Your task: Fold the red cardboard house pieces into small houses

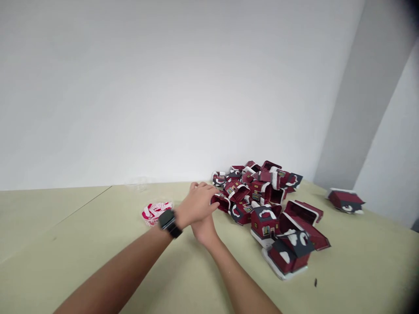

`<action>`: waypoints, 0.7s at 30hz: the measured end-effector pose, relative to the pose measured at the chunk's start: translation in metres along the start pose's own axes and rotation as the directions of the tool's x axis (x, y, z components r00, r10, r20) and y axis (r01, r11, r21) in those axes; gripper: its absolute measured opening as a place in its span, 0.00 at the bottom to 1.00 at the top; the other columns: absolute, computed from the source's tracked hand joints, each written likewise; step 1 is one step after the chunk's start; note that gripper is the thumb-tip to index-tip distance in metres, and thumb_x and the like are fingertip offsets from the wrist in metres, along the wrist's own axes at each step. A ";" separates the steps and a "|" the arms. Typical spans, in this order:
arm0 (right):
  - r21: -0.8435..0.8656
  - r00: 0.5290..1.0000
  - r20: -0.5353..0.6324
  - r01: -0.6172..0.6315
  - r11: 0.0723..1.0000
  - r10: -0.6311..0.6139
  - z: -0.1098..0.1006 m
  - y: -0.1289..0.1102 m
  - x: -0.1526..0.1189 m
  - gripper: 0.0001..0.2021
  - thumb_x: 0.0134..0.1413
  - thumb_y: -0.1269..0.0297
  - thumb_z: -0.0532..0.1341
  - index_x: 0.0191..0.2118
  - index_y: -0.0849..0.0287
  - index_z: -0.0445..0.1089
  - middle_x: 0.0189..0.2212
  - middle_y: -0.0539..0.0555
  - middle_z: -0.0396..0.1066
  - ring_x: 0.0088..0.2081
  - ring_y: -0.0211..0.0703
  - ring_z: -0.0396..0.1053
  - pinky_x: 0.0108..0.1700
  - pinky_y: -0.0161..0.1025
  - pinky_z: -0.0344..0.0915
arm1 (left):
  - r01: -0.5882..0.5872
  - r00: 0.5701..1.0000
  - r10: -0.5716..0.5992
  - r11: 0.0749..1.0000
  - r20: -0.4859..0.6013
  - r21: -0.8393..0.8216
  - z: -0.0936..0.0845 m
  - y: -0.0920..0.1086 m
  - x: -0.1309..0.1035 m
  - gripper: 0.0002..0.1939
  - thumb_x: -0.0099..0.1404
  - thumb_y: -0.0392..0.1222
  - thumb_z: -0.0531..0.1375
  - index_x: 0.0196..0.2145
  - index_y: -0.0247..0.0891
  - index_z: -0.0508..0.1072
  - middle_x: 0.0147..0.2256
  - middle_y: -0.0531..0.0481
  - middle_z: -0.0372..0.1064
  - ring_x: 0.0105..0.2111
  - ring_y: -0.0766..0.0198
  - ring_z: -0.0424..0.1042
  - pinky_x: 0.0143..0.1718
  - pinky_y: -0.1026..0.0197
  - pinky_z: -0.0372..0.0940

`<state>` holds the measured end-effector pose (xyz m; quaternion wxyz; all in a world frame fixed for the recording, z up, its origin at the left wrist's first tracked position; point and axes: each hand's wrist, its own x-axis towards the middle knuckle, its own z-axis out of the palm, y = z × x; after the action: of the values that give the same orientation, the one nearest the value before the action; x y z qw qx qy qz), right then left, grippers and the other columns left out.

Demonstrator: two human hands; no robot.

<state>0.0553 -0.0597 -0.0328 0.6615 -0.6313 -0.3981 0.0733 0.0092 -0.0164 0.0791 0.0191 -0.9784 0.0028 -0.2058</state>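
My left hand [199, 201], with a dark watch [169, 221] on its wrist, crosses over my right hand [202, 226]. Its fingers point right, with the thumb apart from them and no held thing visible between. Most of my right hand is covered, so its fingers and anything in them are hidden. Just beyond the left fingertips lies a small dark-red house [222, 203] with its open end facing me; whether they touch it I cannot tell. Beside the watch is a pile of red-and-white flat pieces [153, 211], perhaps in clear plastic.
Several more dark-red houses with grey, snow-patched roofs [293, 242] are heaped on the right of the pale table [137, 266]. One house [345, 200] lies apart at the far right. Clear plastic [139, 185] sits by the wall [163, 91]. A small dark bit [315, 282] lies near the front.
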 end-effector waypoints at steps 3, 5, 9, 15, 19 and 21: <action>0.001 0.999 -0.008 -0.048 0.999 0.048 -0.001 0.007 0.002 0.08 0.49 0.64 0.63 0.23 0.59 0.69 0.20 0.49 0.68 0.30 0.42 0.68 0.35 0.37 0.64 | -0.101 0.972 0.057 0.978 0.228 0.185 0.033 -0.003 0.062 0.11 0.63 0.40 0.63 0.43 0.38 0.78 0.44 0.40 0.78 0.49 0.49 0.72 0.54 0.46 0.60; 0.011 0.997 -0.017 -0.079 0.997 0.079 -0.002 0.011 0.003 0.10 0.46 0.65 0.63 0.19 0.59 0.66 0.18 0.49 0.66 0.29 0.44 0.67 0.33 0.37 0.63 | -0.172 0.954 0.105 0.959 0.282 0.224 0.053 -0.008 0.086 0.06 0.60 0.35 0.65 0.36 0.35 0.78 0.39 0.40 0.79 0.45 0.50 0.74 0.53 0.47 0.60; 0.083 0.986 -0.041 -0.161 0.984 0.165 0.001 0.013 0.008 0.09 0.43 0.65 0.62 0.17 0.58 0.64 0.17 0.50 0.66 0.29 0.45 0.67 0.29 0.36 0.62 | -0.280 0.938 0.219 0.936 0.270 0.213 0.070 -0.014 0.102 0.07 0.63 0.30 0.61 0.29 0.34 0.77 0.34 0.40 0.79 0.40 0.56 0.74 0.52 0.52 0.59; 0.310 0.932 -0.022 -0.338 0.888 0.362 -0.001 0.005 0.011 0.08 0.47 0.61 0.58 0.30 0.59 0.70 0.29 0.53 0.72 0.26 0.39 0.69 0.24 0.34 0.64 | -0.287 0.946 0.239 0.930 0.218 0.229 0.044 -0.035 0.103 0.12 0.68 0.29 0.53 0.44 0.31 0.76 0.41 0.35 0.77 0.47 0.54 0.73 0.53 0.54 0.59; 0.410 0.872 0.008 -0.450 0.794 0.490 -0.006 0.000 0.010 0.09 0.48 0.65 0.57 0.35 0.60 0.70 0.35 0.55 0.72 0.27 0.37 0.70 0.26 0.35 0.68 | -0.221 0.954 0.172 0.958 0.247 0.186 0.029 -0.046 0.097 0.16 0.70 0.33 0.53 0.53 0.34 0.73 0.45 0.35 0.77 0.48 0.54 0.72 0.53 0.53 0.59; 0.428 0.854 0.020 -0.477 0.767 0.520 -0.007 -0.001 0.009 0.09 0.49 0.67 0.57 0.37 0.61 0.69 0.37 0.55 0.72 0.28 0.37 0.70 0.27 0.35 0.69 | -0.181 0.943 0.133 0.974 0.306 0.135 0.030 -0.047 0.090 0.15 0.69 0.38 0.57 0.52 0.38 0.75 0.46 0.39 0.77 0.51 0.53 0.71 0.54 0.52 0.58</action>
<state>0.0654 -0.0597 -0.0272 0.7565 -0.5603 -0.1573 0.2984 0.1037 0.0300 0.0895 0.1147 -0.9900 0.0615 -0.0548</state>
